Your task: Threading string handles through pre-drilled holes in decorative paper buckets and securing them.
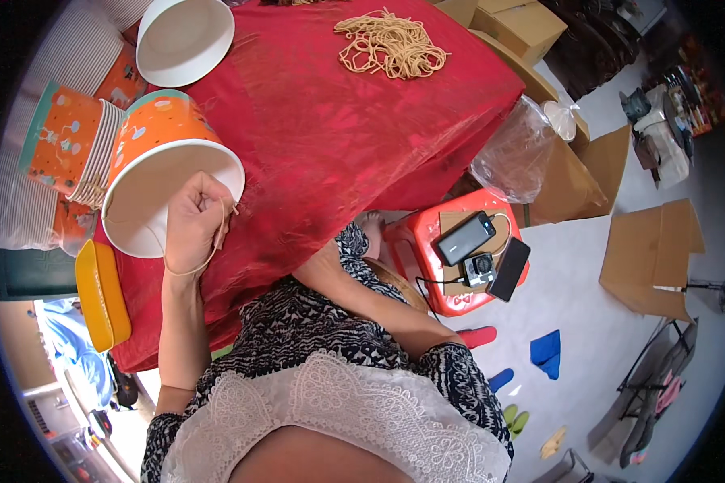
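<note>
A large orange paper bucket (165, 125) with a white inside lies on its side at the table's left, its mouth toward me. My left hand (197, 221) is closed in front of that mouth, by the right part of the rim. A thin tan cord (217, 241) is pinched in its fingers. The cord passes close to the rim and hangs in a loop around my left wrist. My right forearm (370, 302) reaches to the edge of the red tablecloth (322, 153), where the cloth hides my right hand's fingers.
A heap of tan cords (391, 44) lies at the far side. Nested orange buckets (64, 141), a white-lined bucket (185, 40) and a yellow tray (101, 294) line the left. On the right, a red stool (459, 302) bears electronic devices; cardboard boxes (648, 258) stand beyond.
</note>
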Demonstrator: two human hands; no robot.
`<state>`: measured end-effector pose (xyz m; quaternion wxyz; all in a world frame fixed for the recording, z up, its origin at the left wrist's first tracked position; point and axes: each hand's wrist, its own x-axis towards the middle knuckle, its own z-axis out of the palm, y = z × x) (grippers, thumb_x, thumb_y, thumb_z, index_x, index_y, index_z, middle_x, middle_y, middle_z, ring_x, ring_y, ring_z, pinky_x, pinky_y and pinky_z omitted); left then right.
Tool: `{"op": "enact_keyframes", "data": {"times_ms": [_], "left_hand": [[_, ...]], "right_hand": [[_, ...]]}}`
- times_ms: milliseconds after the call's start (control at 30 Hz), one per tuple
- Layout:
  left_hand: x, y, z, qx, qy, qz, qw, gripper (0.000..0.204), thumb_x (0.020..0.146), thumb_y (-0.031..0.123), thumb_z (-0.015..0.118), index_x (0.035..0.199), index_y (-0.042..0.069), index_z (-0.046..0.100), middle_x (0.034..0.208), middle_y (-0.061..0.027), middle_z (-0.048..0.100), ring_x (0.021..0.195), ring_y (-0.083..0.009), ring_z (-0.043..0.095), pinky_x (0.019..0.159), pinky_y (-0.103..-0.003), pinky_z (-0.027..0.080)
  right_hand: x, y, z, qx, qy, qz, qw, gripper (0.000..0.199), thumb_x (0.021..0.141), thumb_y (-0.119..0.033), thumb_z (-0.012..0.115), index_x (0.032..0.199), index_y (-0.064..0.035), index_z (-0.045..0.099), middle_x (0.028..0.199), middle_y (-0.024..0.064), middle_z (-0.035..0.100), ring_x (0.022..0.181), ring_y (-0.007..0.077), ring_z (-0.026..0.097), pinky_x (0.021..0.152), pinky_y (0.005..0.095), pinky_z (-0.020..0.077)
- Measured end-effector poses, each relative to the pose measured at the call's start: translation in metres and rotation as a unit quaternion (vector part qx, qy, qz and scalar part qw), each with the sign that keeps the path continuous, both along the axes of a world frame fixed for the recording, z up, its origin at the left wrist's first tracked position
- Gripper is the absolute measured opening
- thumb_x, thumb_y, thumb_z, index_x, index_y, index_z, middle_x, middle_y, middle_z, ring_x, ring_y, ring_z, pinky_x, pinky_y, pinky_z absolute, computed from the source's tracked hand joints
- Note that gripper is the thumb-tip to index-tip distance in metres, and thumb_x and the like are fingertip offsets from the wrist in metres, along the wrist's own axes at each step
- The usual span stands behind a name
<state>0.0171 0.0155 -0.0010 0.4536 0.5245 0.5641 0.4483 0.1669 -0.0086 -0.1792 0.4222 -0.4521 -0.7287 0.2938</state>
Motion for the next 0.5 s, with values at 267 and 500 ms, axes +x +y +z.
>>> {"op": "enact_keyframes", "data": {"times_ms": [267, 500], "left_hand": [[0.0021, -0.001, 0.001, 0.002, 0.002, 0.002, 1.0, 0.011, 0.089, -0.003, 0.057, 0.08, 0.002, 0.053, 0.06, -0.0028, 0.054, 0.04, -0.0052, 0.042, 0.035, -0.02, 0.031], [0.0047, -0.0006, 0.004, -0.001, 0.002, 0.002, 1.0, 0.011, 0.089, -0.003, 0.056, 0.08, 0.002, 0.052, 0.059, -0.003, 0.054, 0.039, -0.0055, 0.041, 0.035, -0.02, 0.031]], "right_hand": [[-0.0007, -0.001, -0.0071, -0.01, -0.007, 0.003, 1.0, 0.045, 0.088, -0.027, 0.06, 0.128, -0.0069, 0.062, 0.132, 0.017, 0.061, 0.124, 0.0378, 0.053, 0.106, 0.0489, 0.0393], [0.0003, 0.0037, -0.0064, 0.014, -0.003, -0.017, 1.0, 0.042, 0.085, -0.023, 0.06, 0.123, -0.0043, 0.063, 0.125, 0.0205, 0.063, 0.117, 0.041, 0.057, 0.099, 0.0495, 0.0444]]}}
